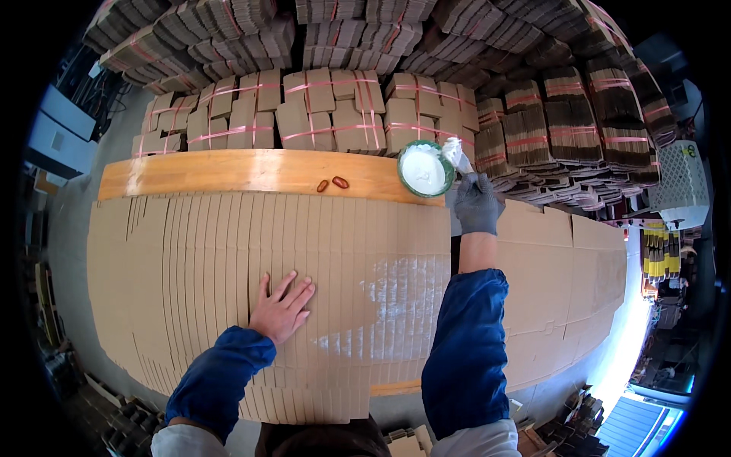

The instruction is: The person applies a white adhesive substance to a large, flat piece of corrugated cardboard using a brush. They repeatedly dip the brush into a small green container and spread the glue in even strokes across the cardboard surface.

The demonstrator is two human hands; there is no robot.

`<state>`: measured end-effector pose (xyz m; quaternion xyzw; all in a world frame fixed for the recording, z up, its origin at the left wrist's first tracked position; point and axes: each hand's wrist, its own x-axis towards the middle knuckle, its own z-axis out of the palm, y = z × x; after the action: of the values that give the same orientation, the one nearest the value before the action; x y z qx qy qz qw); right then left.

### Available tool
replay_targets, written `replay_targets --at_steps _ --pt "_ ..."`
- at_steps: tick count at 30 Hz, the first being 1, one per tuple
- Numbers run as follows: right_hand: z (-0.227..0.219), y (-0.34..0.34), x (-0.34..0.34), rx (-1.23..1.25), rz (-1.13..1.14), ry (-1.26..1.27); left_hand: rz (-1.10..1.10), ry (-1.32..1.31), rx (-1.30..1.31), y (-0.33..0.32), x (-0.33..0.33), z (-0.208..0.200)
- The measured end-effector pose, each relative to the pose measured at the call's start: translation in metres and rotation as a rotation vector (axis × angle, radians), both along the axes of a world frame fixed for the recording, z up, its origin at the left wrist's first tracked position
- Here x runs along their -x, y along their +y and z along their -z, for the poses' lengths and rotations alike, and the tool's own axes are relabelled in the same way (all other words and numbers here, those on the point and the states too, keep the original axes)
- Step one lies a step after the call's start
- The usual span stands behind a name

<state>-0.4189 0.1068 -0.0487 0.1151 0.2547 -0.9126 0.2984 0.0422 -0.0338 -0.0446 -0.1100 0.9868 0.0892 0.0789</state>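
Note:
My bare left hand (282,308) lies flat with fingers spread on a row of overlapping brown cardboard sheets (205,274). Their edges run in narrow parallel strips. White paste is smeared over the right part of this row. At the far right corner, my right hand (477,204), in a grey glove, grips a brush (456,158) by its handle. Thick white paste coats the brush head, which is beside the rim of a green bowl (401,180). White paste (422,169) fills much of the bowl. The gloved fingers hide most of the handle.
The sheets and bowl rest on a wooden table (251,169), with two small reddish-brown oval things (340,183) near its far side. More flat cardboard (560,266) lies at the right. Strapped cardboard bundles (331,114) are stacked behind the table.

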Motion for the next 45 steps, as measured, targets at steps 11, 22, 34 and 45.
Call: replay_targets --at_steps 11,22,34,45 --pt "-0.018 -0.012 -0.023 -0.262 0.085 0.071 -0.01 -0.028 0.018 0.001 -0.004 -0.006" --pt "-0.033 -0.023 -0.027 0.393 0.017 -0.196 -0.001 -0.084 0.006 -0.002 -0.006 -0.007" --pt "-0.127 0.147 -0.248 0.157 0.033 -0.227 -0.004 0.064 -0.117 0.0 -0.004 -0.011" --pt "-0.086 0.144 -0.34 -0.328 0.05 -0.027 -0.03 0.246 -0.392 -0.022 -0.021 -0.022"
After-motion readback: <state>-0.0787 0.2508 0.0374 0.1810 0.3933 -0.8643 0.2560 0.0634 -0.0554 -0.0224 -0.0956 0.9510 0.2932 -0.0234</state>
